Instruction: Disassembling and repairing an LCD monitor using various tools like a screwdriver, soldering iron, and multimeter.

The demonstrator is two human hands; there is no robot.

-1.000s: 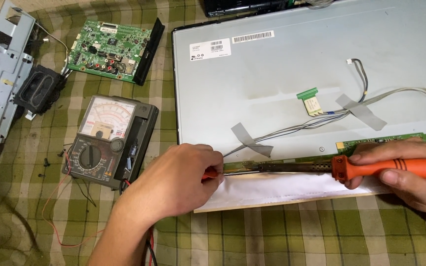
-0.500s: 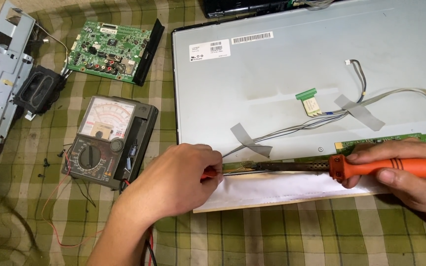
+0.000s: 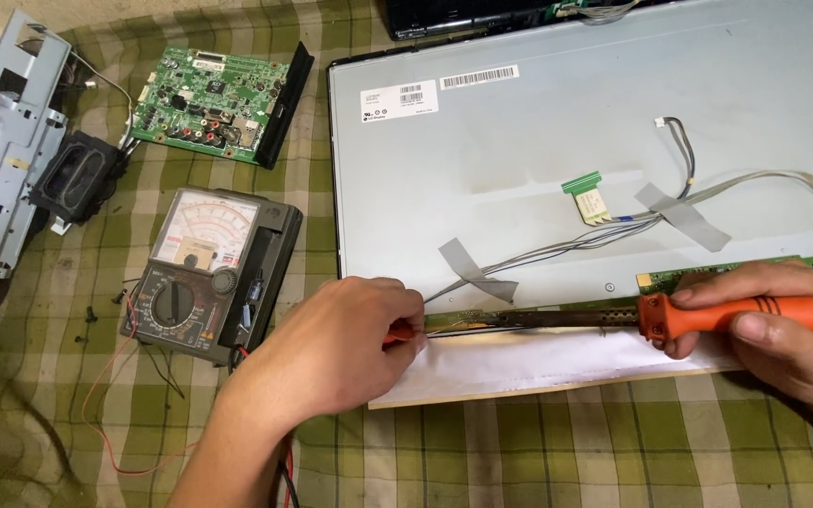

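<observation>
The soldering iron (image 3: pixel 670 318) lies level along the lower edge of the grey display panel (image 3: pixel 538 150), its tip near the left hand (image 3: pixel 336 348). The right hand (image 3: pixel 773 325) has its grip closed around the orange handle. The left grip pinches a small red thing, mostly hidden. An analog multimeter (image 3: pixel 209 273) sits just left on the checked cloth (image 3: pixel 538 452).

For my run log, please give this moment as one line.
right hand: holds orange-handled soldering iron | left hand: at panel edge, red item, unclear | iron tip: on narrow board strip
</observation>
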